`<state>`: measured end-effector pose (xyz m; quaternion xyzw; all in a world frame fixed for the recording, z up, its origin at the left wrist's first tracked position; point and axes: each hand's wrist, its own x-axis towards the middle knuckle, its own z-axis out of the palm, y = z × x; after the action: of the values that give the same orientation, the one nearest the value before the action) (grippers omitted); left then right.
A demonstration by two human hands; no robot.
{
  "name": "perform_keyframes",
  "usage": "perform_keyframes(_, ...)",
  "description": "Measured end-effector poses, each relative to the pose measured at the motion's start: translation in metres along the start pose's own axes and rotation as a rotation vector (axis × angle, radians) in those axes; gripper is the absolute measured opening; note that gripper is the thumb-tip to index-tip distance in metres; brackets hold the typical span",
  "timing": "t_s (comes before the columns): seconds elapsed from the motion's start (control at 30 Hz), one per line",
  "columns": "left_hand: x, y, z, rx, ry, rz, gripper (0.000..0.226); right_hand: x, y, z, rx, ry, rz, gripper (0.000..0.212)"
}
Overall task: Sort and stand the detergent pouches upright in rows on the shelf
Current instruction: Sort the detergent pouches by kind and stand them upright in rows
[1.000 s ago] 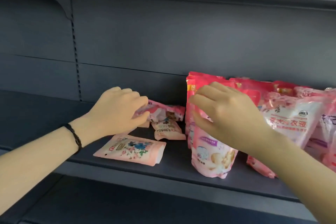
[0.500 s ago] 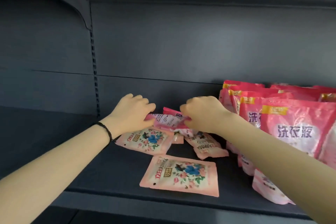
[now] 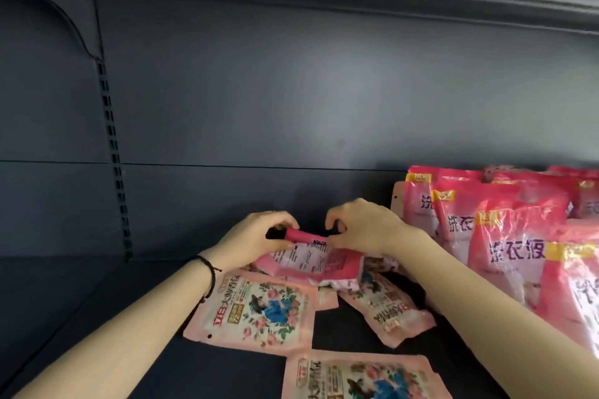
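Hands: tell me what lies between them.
Head view: the pink top edge of a pouch spans the gap, pinched by the left hand and right hand.

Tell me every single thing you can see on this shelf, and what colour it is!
held pouch: one, pink with white print, at the back middle, gripped at its top edge by both hands.
flat floral pouches: at least three, pale pink with blue and pink flowers, lying on the shelf.
standing pouches: several, bright pink, upright in rows at right.
shelf: one, dark grey.
wristband: one, black, left wrist.
left hand: on the pouch.
right hand: on the pouch.
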<state>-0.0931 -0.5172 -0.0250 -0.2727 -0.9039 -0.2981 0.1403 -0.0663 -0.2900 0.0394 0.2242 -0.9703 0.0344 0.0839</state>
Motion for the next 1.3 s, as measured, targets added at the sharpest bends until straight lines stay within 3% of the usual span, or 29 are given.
perform_keyframes(0.2,0.014,0.003,-0.003,-0.095,0.082,0.005,0.01,0.017,0.001,0.017,0.142,-0.051,0.006,0.037)
perform_keyframes(0.3,0.026,0.018,-0.01,-0.155,0.179,0.027,0.013,0.024,0.001,0.024,0.149,0.093,0.013,0.016)
perform_keyframes(0.4,0.04,0.035,-0.014,-0.182,0.286,0.057,0.014,0.031,0.007,0.023,0.331,0.274,0.07,0.03)
perform_keyframes(0.57,0.046,0.045,-0.018,-0.293,0.4,0.084,0.003,0.039,0.008,0.017,0.569,0.405,0.09,0.024)
perform_keyframes(0.7,0.035,0.039,-0.022,-0.264,0.6,0.08,0.033,0.041,0.013,0.01,0.889,0.545,0.17,0.018)
perform_keyframes(0.8,0.025,0.041,-0.017,-0.476,0.736,-0.036,0.046,0.038,0.005,0.001,1.022,0.575,0.104,0.022)
perform_keyframes(0.9,0.019,0.051,-0.011,-0.786,0.631,-0.083,0.04,0.033,-0.011,-0.008,1.107,0.641,0.046,0.012)
perform_keyframes(1.0,0.012,0.061,-0.003,-0.946,0.508,-0.03,0.035,0.027,-0.02,-0.017,1.251,0.692,0.004,0.013)
perform_keyframes(1.3,0.003,0.094,-0.006,-1.01,0.581,-0.011,0.027,-0.004,-0.041,-0.033,1.562,0.765,-0.022,0.014)
